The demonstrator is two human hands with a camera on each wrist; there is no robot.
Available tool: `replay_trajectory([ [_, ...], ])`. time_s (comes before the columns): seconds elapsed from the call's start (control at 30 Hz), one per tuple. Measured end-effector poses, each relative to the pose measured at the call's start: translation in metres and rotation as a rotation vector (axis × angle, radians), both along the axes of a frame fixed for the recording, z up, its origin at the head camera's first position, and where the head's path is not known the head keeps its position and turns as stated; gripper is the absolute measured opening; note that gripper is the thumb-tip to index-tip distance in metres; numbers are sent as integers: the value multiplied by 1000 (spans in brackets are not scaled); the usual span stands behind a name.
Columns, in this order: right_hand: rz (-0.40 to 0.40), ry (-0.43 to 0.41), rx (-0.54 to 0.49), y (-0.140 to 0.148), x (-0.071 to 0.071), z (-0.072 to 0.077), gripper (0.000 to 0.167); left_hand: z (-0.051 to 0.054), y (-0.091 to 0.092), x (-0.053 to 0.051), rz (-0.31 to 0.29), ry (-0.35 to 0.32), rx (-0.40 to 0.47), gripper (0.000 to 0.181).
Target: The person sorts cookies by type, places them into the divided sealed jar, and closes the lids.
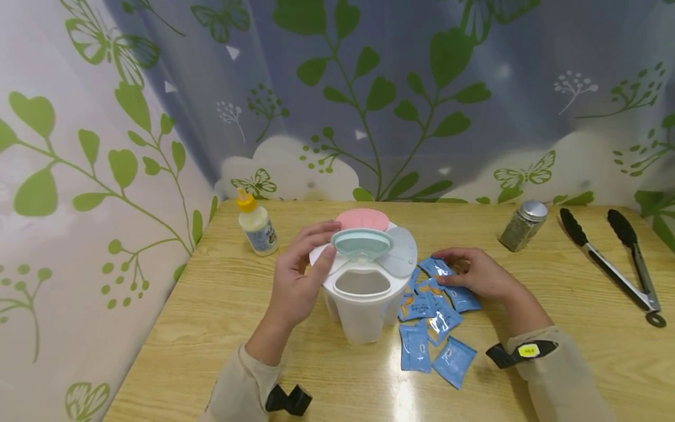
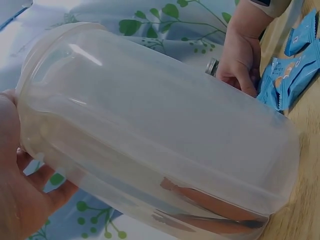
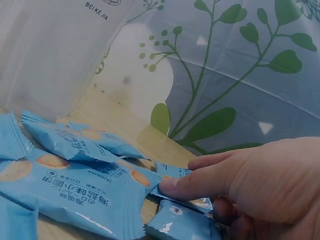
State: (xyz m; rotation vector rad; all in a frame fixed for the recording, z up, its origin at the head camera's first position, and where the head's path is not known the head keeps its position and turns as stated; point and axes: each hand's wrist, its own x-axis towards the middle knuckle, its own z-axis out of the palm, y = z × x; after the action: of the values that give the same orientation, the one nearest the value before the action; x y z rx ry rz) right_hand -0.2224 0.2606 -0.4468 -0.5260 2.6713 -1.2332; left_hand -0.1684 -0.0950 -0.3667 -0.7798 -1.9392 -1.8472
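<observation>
Left wrist alone shows brownish shapes (image 2: pixel 215 204), seemingly inside the translucent container (image 2: pixel 160 120).

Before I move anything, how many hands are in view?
2: the left hand holding the white container, the right hand touching the blue packets. No others show.

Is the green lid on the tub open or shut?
Open: the green lid stands raised, leaving the front hole of the tub uncovered.
</observation>
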Motion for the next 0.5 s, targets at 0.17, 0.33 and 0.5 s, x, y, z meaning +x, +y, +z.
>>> replay_trajectory([
  [0.17,-68,-20,-14,1,1,4,43,1,0,0,5,18,-8,20],
  [0.33,-151,-27,-40,3,0,8,38,2,1,1,8,22,-3,20],
  [0.5,-192,12,-44,2,2,16,36,2,1,1,18,20,-9,20],
])
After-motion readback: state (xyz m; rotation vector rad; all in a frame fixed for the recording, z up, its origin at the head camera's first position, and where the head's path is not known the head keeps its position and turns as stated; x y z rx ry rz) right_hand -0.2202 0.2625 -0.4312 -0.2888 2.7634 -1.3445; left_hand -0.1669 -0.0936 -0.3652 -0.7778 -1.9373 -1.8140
